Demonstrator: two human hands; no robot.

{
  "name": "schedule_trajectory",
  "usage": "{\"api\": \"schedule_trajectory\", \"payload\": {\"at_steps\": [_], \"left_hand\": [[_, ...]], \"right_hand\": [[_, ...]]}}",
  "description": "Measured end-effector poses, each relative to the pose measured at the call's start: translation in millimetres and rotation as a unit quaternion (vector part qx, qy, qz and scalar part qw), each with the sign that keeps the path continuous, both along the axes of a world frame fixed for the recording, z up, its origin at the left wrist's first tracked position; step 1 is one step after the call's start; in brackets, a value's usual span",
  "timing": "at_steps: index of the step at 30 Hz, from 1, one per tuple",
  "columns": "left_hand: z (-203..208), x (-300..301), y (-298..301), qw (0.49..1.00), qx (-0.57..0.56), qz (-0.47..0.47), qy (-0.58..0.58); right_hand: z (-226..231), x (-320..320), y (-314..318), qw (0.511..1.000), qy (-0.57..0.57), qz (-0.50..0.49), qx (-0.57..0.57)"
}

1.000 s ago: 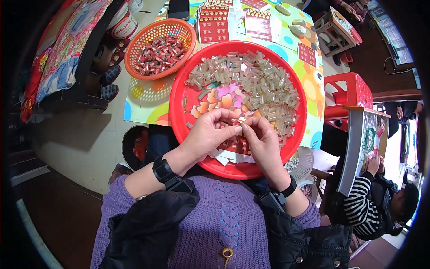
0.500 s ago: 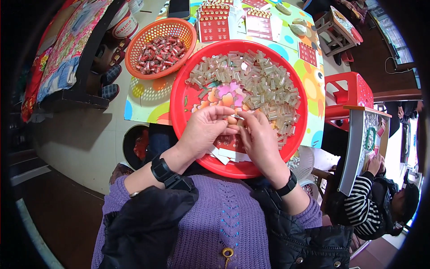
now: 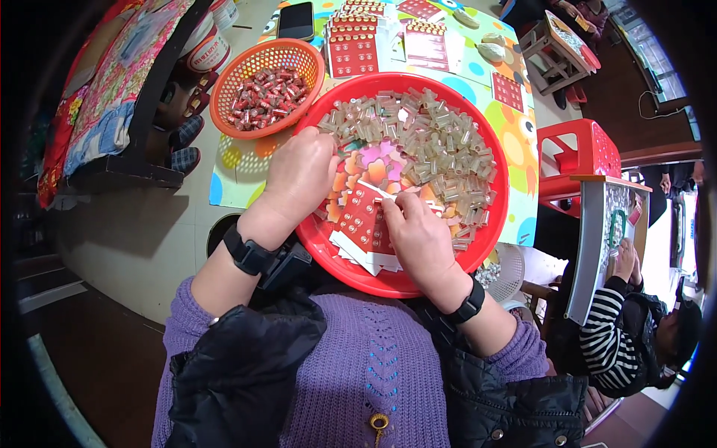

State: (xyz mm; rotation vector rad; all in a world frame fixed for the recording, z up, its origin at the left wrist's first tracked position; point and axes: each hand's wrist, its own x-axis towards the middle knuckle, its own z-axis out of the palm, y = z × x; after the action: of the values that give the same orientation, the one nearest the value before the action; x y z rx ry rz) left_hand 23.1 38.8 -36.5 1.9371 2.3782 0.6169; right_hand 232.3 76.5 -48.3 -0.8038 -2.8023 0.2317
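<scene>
My left hand (image 3: 300, 170) reaches over the left rim of a round red tray (image 3: 499, 216). Its fingers are curled at the edge of many short clear tubes (image 3: 455, 145); whatever they hold is hidden. My right hand (image 3: 420, 237) is closed at the front of the tray, thumb and fingers pinched at the right part of a red card (image 3: 364, 216) printed with rows of round labels. Beneath that card lie white cards (image 3: 355, 252). Flower patterns on the tray's bottom (image 3: 377, 163) show between the cards and the tubes.
An orange basket (image 3: 317, 69) of red-wrapped tubes (image 3: 267, 97) stands at the tray's far left. Behind are a phone (image 3: 296, 20), stacked red cards (image 3: 355, 45) and a single red card (image 3: 508, 91). A red stool (image 3: 575, 157) stands right; a person in striped sleeves (image 3: 609, 328) works beyond.
My hands have parted from holding a small item together above the cards. The left moved away to the tray's far left; the right came down onto the red card.
</scene>
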Motion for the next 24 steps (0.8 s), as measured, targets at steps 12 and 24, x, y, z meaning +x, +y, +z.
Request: {"api": "schedule_trajectory", "payload": {"at_steps": [12, 24], "left_hand": [[10, 26, -8, 0.945, -0.072, -0.001, -0.32], [-9, 37, -29, 0.865, -0.047, -0.013, -0.5]], "right_hand": [[0, 4, 5, 0.995, 0.088, 0.008, -0.053], [-1, 0, 9, 0.997, 0.027, -0.003, -0.076]]}}
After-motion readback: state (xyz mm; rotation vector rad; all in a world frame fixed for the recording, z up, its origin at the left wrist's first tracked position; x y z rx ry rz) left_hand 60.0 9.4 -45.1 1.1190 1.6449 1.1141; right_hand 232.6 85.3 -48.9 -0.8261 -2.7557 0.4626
